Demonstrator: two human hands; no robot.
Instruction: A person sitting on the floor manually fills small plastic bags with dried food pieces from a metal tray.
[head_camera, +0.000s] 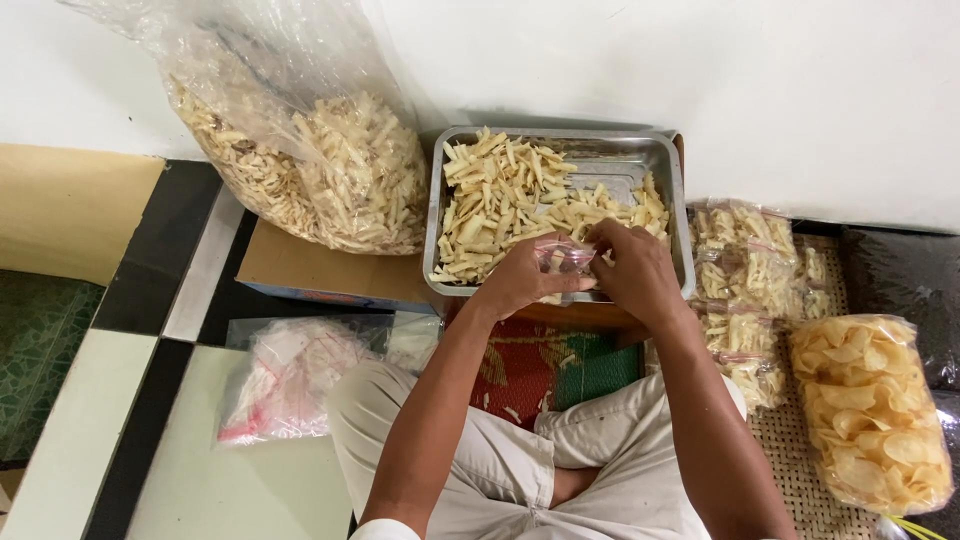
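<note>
Clear plastic, a small bag (563, 257), is pinched between the left hand (520, 280) and right hand (632, 268) over the near rim of the steel tray (600, 152). Filled packets (745, 290) crowd the right; open floor is left only near-left. Bag contents cannot be made out.

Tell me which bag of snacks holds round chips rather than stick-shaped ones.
The bag of round chips at the far right, lying on the woven mat. The big bag by the tray and the small filled bags all hold pale sticks.
</note>
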